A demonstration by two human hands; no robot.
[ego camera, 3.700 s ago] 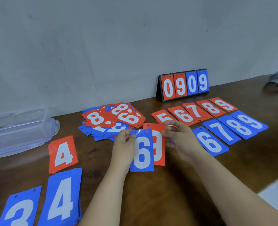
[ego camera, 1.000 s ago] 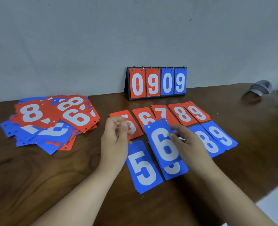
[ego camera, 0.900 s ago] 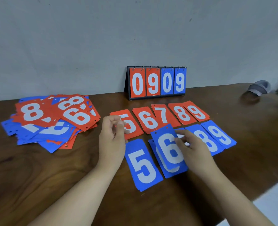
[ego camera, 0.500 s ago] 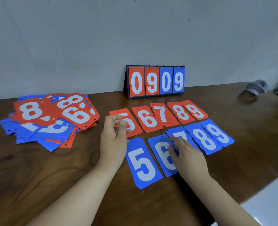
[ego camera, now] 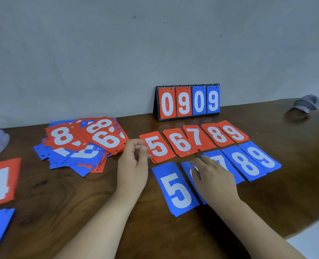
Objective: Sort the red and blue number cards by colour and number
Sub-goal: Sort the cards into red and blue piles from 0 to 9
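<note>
The pile (ego camera: 84,144) lay at ten o'clock from the left hand (ego camera: 133,165), the nearer one, which hung loosely curled and empty. The right hand (ego camera: 214,176) pressed flat on blue 6 (ego camera: 186,168).

Scoreboard (ego camera: 188,102) shows 0909; card rows (ego camera: 181,142) apparently 5–9.

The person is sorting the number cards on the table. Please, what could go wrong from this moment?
1. The right hand presses flat on the blue 6, tight between the blue 5 and blue 7; sliding it may push them out of line.
2. In the unsorted pile the cards lie at many angles, so a 6 may be read as a 9.
3. The red 7 lies tilted against the red 6; the two stacks could mix.
</note>
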